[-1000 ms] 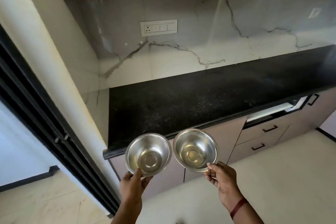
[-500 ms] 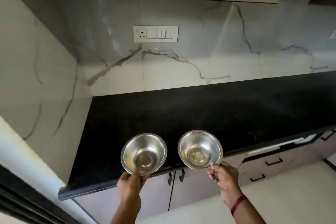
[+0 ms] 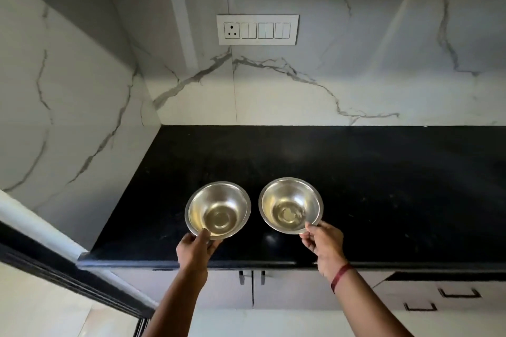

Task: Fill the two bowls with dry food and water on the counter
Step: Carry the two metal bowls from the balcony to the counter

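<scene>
Two small steel bowls are held side by side over the black counter (image 3: pixel 383 186), both with nothing in them. My left hand (image 3: pixel 195 250) pinches the near rim of the left bowl (image 3: pixel 217 209), thumb on the inside. My right hand (image 3: pixel 323 245) pinches the near rim of the right bowl (image 3: pixel 290 205), which tilts slightly toward me. Whether the bowls touch the counter I cannot tell. No food or water container is in view.
A marble wall with a switch and socket plate (image 3: pixel 257 29) rises behind the counter, and another marble wall closes its left end. Cabinet doors (image 3: pixel 273 290) and drawers (image 3: pixel 438 298) sit below the counter's front edge. A dark door frame (image 3: pixel 54 273) runs at the lower left.
I have stepped closer and squared up to the counter. Both bowls moved forward from beyond the front edge to over the counter top, still held in the same grips.
</scene>
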